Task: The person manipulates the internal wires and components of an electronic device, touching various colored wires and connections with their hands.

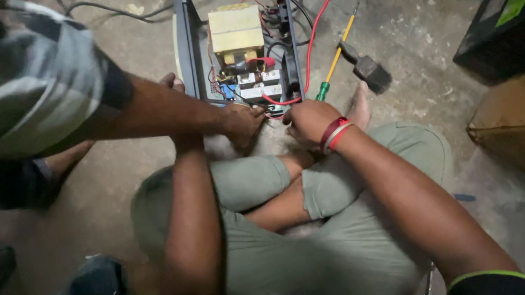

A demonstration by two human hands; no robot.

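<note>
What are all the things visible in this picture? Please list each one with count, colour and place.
opened electrical unit: one, dark case, on the floor at top centre
transformer: one, yellowish, inside the unit
wires: several, red and black, in and around the unit
screwdriver: one, yellow shaft, green handle, right of the unit
brush: one, black, on the floor beside the screwdriver
cardboard box: one, brown, right edge
dark box: one, black and green, top right
another person's hand: one, reaching from the left to the unit's near edge
left hand: against the unit's left side
right hand: red wristbands, at the unit's near edge
</note>
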